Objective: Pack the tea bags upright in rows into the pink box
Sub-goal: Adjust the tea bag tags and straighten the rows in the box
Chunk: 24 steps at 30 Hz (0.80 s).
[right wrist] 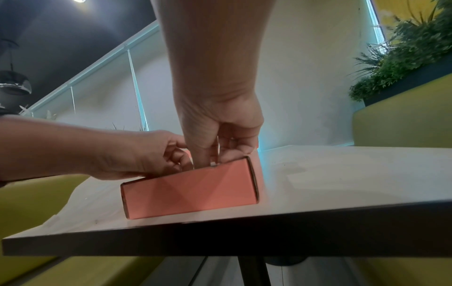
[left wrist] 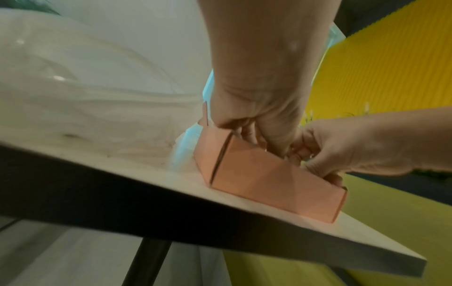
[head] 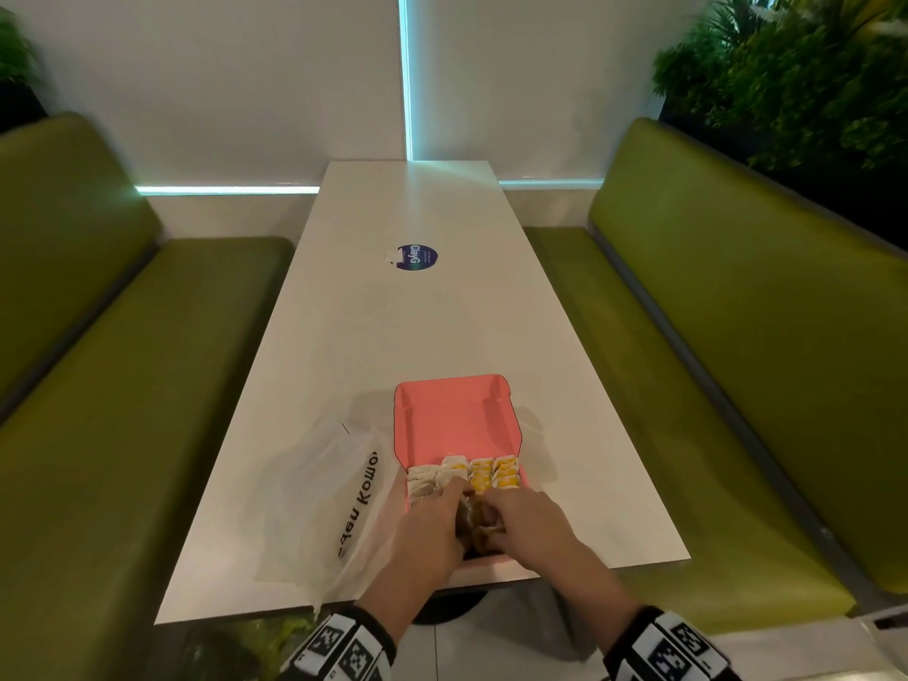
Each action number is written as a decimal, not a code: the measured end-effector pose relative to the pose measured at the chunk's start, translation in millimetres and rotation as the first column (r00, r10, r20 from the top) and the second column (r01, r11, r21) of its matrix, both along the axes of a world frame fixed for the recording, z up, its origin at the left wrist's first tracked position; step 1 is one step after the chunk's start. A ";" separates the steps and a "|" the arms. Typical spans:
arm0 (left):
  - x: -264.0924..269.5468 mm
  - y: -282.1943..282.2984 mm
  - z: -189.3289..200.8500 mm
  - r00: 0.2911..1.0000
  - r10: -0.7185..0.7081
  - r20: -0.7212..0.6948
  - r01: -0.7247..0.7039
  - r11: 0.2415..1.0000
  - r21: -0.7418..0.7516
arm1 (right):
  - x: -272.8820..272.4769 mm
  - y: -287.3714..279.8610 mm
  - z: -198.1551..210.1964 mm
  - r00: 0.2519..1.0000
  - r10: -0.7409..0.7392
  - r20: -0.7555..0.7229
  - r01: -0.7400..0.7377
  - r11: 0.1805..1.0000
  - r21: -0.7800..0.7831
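Note:
The pink box (head: 511, 425) lies open near the table's front edge, its lid tilted back. Several tea bags (head: 494, 471), white and yellow, stand upright in rows along its far end. Both hands reach down into the near half of the box, side by side. My left hand (head: 454, 501) has its fingers curled over a dark bundle of tea bags (head: 472, 525). My right hand (head: 494, 508) pinches the same bundle from the right. In the right wrist view a white bag edge (right wrist: 214, 164) shows between the right hand's (right wrist: 216, 154) thumb and fingers, above the pink box (right wrist: 190, 191). The box's near half is hidden.
A crumpled clear plastic bag (head: 339, 493) with black lettering lies on the table (head: 393, 326) just left of the box. A round blue sticker (head: 416, 258) sits mid-table. Green benches (head: 712, 366) run along both sides. The box stands close to the table's front edge (right wrist: 244, 240).

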<state>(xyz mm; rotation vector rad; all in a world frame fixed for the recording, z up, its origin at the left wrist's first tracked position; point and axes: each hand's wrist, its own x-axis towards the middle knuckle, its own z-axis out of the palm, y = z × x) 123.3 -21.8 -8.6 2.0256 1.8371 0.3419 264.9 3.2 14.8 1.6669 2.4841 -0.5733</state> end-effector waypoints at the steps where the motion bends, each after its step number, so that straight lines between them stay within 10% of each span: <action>1: -3.4 0.5 2.5 1.000 -0.014 0.026 0.013 1.000 0.006 | 0.3 -0.8 0.2 1.000 -0.009 -0.009 0.009 1.000 0.004; 8: -27.9 9.8 7.5 0.908 0.065 0.413 -0.053 0.998 -0.039 | 1.6 -2.9 3.7 0.992 -0.101 -0.070 0.103 0.994 0.026; 11: -35.0 1.9 17.0 0.942 0.068 0.328 -0.095 0.993 0.065 | 8.8 -4.4 9.3 0.988 -0.081 -0.129 0.093 0.992 0.089; 18: -14.2 -27.1 -2.5 0.947 -0.293 0.128 0.291 0.956 0.032 | 3.4 -17.1 -0.6 0.984 0.146 -0.100 -0.161 0.975 -0.152; 24: -16.8 -21.6 3.9 0.979 -0.203 0.012 0.203 0.979 0.018 | 7.9 -14.3 4.9 0.992 0.117 0.056 -0.113 0.992 -0.063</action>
